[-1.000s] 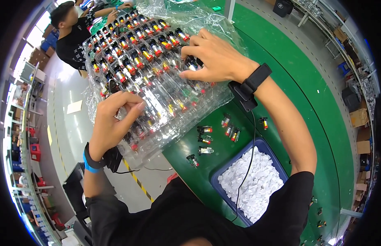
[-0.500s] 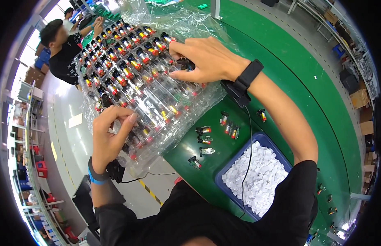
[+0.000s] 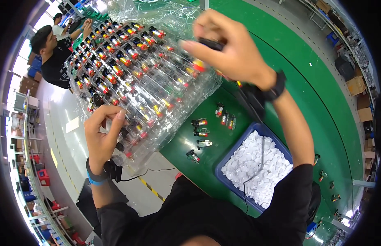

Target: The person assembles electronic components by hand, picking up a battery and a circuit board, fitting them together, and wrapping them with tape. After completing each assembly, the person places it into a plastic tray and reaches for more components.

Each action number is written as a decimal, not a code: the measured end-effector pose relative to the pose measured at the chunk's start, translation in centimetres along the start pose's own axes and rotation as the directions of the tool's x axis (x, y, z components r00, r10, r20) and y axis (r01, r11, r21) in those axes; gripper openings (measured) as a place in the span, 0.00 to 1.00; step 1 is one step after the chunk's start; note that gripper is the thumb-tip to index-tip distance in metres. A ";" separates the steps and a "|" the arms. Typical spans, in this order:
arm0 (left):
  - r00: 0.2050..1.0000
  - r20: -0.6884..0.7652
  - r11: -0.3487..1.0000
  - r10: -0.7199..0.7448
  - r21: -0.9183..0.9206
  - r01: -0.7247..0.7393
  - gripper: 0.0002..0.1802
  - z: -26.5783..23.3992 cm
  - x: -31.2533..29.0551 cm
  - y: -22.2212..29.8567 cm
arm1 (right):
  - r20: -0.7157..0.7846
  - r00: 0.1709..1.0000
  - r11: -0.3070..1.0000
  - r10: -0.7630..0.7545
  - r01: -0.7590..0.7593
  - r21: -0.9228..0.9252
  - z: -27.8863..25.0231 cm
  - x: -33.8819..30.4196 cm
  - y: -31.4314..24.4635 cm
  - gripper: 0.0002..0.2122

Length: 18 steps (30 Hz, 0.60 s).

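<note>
A clear plastic blister tray [image 3: 151, 96] holds rows of small cylindrical parts [image 3: 124, 60] with black tops, yellow bands and red ends. Above the tray's far right edge, my right hand [image 3: 235, 51] is smeared by motion, its fingers bent around a dark piece. A blurred cylindrical part [image 3: 198, 65], yellow and red, shows just below its thumb and seems to be in its grip. At the tray's near left edge is my left hand [image 3: 101, 133], thumb and forefinger closed together; what they hold is hidden. Both wrists wear dark bands.
Several loose parts [image 3: 202, 143] lie on the green table [image 3: 178, 153] beside a blue bin [image 3: 223, 179] of white paper scraps [image 3: 256, 168]. A black cable crosses the bin. Clear plastic film [image 3: 157, 16] lies behind the tray. Another person [image 3: 51, 55] sits at the far left.
My right hand has lifted off the tray, moving up and to the right, with a yellow and red part. The left hand stays by the tray's edge. The whole view has shifted slightly.
</note>
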State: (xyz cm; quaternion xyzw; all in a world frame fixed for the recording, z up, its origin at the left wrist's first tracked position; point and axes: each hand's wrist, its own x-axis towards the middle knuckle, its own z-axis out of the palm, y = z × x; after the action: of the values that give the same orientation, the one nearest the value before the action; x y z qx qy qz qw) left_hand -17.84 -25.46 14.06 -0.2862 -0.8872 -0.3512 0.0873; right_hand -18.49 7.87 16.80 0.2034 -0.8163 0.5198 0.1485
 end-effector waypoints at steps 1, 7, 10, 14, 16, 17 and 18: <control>1.000 -0.004 1.000 0.014 0.007 -0.014 0.05 0.0 0.1 0.0 | -0.010 0.999 0.998 -0.054 0.054 0.017 -0.4 -1.9 0.3 0.12; 1.000 0.008 1.000 -0.023 -0.003 0.023 0.06 -0.1 0.0 -0.2 | 0.215 0.924 0.948 0.315 -0.294 -0.124 1.1 -13.9 5.5 0.12; 0.999 0.022 0.999 -0.029 -0.014 0.029 0.06 0.2 0.2 -0.6 | 0.216 0.914 0.925 0.344 -0.289 -0.247 3.7 -17.1 10.3 0.13; 0.998 0.033 0.998 -0.045 -0.051 0.047 0.07 0.0 0.3 -0.9 | 0.233 0.951 0.912 0.204 -0.098 -0.398 4.4 -18.3 11.9 0.16; 0.997 0.033 0.990 -0.073 -0.122 0.077 0.07 -0.5 0.3 -0.6 | 0.263 0.950 0.891 0.168 -0.032 -0.453 4.1 -18.3 11.0 0.17; 0.994 0.036 0.973 -0.102 -0.206 0.107 0.08 -0.8 0.3 -0.4 | 0.259 0.952 0.893 0.161 -0.028 -0.449 3.9 -18.3 10.5 0.17; 0.991 0.037 0.947 -0.132 -0.291 0.137 0.09 -1.0 0.2 -0.3 | 0.217 0.969 0.890 0.115 -0.003 -0.455 3.6 -18.1 10.0 0.16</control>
State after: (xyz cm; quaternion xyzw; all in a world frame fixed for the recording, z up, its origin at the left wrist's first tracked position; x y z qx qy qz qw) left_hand -18.24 -26.21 14.75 -0.2380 -0.8436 -0.4812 0.0123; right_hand -7.64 11.58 -0.84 0.1993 -0.9322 0.2922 0.0767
